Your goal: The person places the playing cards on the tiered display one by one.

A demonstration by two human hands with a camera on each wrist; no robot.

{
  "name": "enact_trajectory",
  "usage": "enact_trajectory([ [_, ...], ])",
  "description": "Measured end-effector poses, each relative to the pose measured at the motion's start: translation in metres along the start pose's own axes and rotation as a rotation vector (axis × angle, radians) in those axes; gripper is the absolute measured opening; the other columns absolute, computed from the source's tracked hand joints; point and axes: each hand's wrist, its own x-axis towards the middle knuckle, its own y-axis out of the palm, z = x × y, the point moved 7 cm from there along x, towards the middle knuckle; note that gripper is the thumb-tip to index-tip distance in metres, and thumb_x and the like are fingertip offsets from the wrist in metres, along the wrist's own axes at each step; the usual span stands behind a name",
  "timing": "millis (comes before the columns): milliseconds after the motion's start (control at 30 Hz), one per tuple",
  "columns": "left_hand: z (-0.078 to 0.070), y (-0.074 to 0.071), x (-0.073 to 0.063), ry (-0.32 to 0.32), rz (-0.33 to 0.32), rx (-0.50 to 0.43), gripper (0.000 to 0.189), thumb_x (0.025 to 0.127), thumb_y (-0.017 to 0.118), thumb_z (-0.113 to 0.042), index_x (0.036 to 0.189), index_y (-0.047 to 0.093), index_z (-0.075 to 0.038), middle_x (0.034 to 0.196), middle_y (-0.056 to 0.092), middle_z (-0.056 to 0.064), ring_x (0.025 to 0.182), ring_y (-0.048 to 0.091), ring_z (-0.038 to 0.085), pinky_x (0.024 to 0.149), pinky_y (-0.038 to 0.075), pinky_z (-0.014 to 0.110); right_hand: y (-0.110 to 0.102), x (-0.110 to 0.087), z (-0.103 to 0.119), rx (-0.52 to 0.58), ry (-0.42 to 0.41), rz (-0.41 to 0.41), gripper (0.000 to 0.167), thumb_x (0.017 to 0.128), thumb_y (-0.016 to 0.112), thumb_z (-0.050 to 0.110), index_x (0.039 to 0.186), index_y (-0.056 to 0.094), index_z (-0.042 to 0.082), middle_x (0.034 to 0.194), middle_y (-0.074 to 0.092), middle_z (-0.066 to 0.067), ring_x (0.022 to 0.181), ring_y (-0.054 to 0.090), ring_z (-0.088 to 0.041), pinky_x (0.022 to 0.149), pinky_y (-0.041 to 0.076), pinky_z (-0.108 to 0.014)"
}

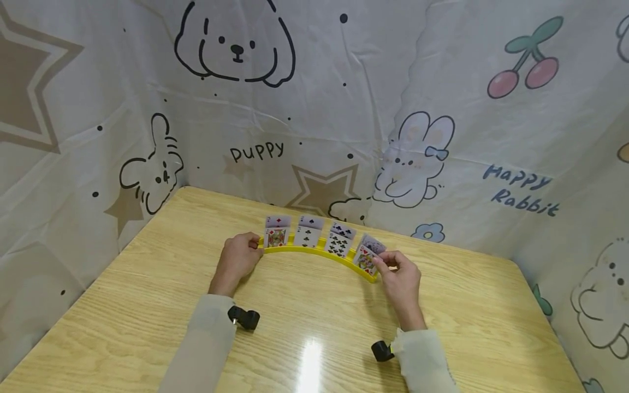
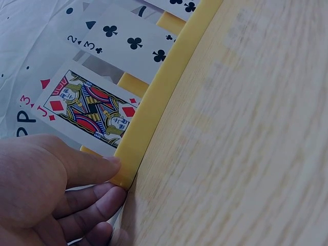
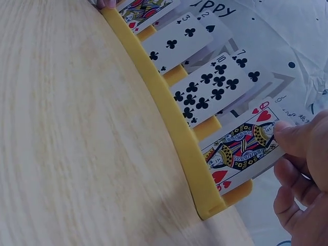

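Note:
A curved yellow playing card holder point(image 1: 314, 252) stands on the table with two rows of cards upright in it. My left hand point(image 1: 239, 259) pinches its left end between thumb and fingers, beside the jack of diamonds point(image 2: 92, 108). At the other end, my right hand point(image 1: 400, 278) pinches the right edge of the queen of hearts point(image 3: 243, 146), whose lower edge sits in the holder. Between them stand the three of clubs point(image 3: 177, 43) and the ten of clubs point(image 3: 207, 88). Behind the front row, a three of diamonds, a two of spades point(image 1: 310, 220) and a seven of clubs point(image 3: 254, 77) show partly.
The light wooden table point(image 1: 304, 305) reaches back to a patterned cloth point(image 1: 314, 109) hung behind and at the sides. A black wrist camera point(image 1: 244, 317) is on my left wrist and another wrist camera point(image 1: 381, 351) on my right.

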Motion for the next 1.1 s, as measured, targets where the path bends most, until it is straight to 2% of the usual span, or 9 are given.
enact_trajectory([
  [400, -0.003, 0.002, 0.000, 0.019, -0.006, 0.016, 0.034, 0.092, 0.072, -0.012, 0.122, 0.067, 0.003, 0.103, 0.069, 0.014, 0.094, 0.067, 0.026, 0.082, 0.055, 0.042, 0.000, -0.004, -0.006, -0.017, 0.015, 0.005, 0.014, 0.088, 0.079, 0.013, 0.089, 0.070, 0.002, 0.089, 0.070, -0.010, 0.083, 0.059, -0.021, 0.060, 0.044, -0.019],
  [600, -0.002, 0.000, 0.000, 0.019, 0.007, 0.017, 0.035, 0.092, 0.071, -0.013, 0.123, 0.068, 0.001, 0.105, 0.069, 0.014, 0.097, 0.066, 0.027, 0.084, 0.054, 0.043, 0.000, -0.010, -0.017, -0.006, 0.063, 0.053, 0.015, 0.090, 0.077, 0.017, 0.093, 0.070, 0.004, 0.090, 0.067, -0.009, 0.084, 0.058, -0.020, 0.062, 0.045, -0.023],
  [800, 0.003, -0.002, -0.003, -0.007, 0.009, 0.017, 0.035, 0.093, 0.071, -0.017, 0.123, 0.068, -0.001, 0.105, 0.069, 0.012, 0.096, 0.066, 0.027, 0.083, 0.053, 0.043, 0.000, -0.016, -0.025, 0.025, 0.055, 0.100, 0.017, 0.089, 0.077, 0.019, 0.096, 0.070, 0.004, 0.090, 0.067, -0.008, 0.084, 0.058, -0.021, 0.066, 0.047, -0.024],
  [900, 0.004, -0.004, -0.005, -0.017, 0.012, 0.019, 0.035, 0.093, 0.071, -0.018, 0.123, 0.067, -0.001, 0.106, 0.069, 0.012, 0.097, 0.065, 0.027, 0.084, 0.053, 0.043, -0.003, -0.019, -0.028, 0.002, 0.069, 0.126, 0.020, 0.090, 0.077, 0.022, 0.098, 0.070, 0.006, 0.091, 0.067, -0.007, 0.085, 0.059, -0.021, 0.066, 0.048, -0.025],
  [1100, 0.000, -0.011, -0.008, 0.019, 0.016, 0.036, 0.036, 0.092, 0.071, -0.018, 0.124, 0.067, 0.000, 0.108, 0.070, 0.014, 0.099, 0.066, 0.029, 0.085, 0.053, 0.045, -0.012, -0.024, -0.030, -0.073, 0.063, 0.155, 0.027, 0.091, 0.076, 0.029, 0.104, 0.070, 0.006, 0.097, 0.068, -0.006, 0.090, 0.060, -0.020, 0.072, 0.050, -0.029],
])
